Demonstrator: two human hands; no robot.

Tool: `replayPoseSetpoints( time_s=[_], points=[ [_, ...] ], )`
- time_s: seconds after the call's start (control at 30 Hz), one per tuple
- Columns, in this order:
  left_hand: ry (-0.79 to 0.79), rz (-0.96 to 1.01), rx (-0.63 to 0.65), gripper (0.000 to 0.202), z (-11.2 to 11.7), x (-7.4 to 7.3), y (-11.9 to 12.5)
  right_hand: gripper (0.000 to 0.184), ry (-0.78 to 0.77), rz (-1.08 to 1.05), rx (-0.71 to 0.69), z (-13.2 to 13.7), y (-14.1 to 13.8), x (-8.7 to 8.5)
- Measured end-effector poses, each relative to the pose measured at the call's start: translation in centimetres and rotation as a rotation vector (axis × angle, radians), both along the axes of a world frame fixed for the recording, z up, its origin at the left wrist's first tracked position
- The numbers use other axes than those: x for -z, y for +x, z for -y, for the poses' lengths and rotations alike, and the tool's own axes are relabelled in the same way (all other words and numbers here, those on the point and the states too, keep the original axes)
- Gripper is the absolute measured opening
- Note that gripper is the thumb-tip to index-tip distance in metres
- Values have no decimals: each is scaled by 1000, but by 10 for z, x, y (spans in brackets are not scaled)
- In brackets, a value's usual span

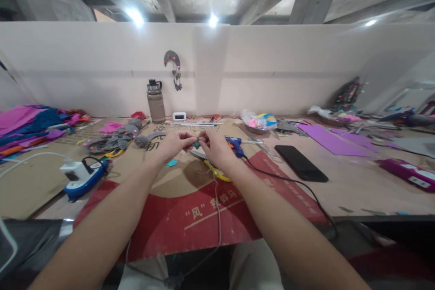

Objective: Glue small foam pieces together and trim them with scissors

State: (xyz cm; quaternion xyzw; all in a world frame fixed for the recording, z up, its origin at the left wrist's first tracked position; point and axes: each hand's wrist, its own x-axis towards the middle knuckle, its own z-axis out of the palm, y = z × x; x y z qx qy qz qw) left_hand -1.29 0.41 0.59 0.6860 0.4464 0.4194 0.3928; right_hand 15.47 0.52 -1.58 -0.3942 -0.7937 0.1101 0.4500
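Observation:
My left hand (176, 146) and my right hand (215, 148) meet above the cardboard, fingertips pinched together. Between them is a small teal piece (196, 144), mostly hidden by the fingers; its kind cannot be made out. A grey cord (217, 208) runs from below my right hand over the cardboard's front edge and loops down near the lap. Under my right hand lie scissors with yellow handles (222, 176), their blades partly covered. Just right of that hand rests a blue glue gun (235, 146). A loose teal scrap (172, 162) lies below my left hand.
Red-and-brown cardboard (163, 231) covers the table's middle. On the left are a power strip (86, 181), grey felt pieces (115, 138) and coloured felt (30, 122). A bottle (156, 102) stands behind. On the right lie a phone (301, 163), purple felt (335, 140) and a magenta power strip (408, 174).

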Motion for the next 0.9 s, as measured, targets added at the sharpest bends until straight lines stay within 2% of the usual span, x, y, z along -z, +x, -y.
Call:
replayPoseSetpoints(
  time_s=[0.13,0.27,0.5,0.63,0.73,0.8,0.83,0.9],
  points=[
    [-120,126,-4,24,-1,4,1,9,8,1,34,0,0,0],
    [-125,238,-40,23,-1,6,4,2,-3,-18,40,2,-1,0],
    [-148,294,-94,28,4,2,8,8,-71,-89,27,1,-3,4],
    [-98,285,-147,21,2,3,6,13,-157,-152,-66,3,-6,2],
    [-35,373,-163,20,-1,2,4,25,-218,-147,-169,3,-2,-6],
    [-36,481,-151,22,-2,0,3,29,-195,-146,-93,-1,7,-11],
    [-47,527,-150,24,-2,-2,2,29,-154,-147,17,-5,15,-12],
    [-74,586,-155,24,0,-5,1,24,-66,-101,327,-16,33,-10]
  ],
)
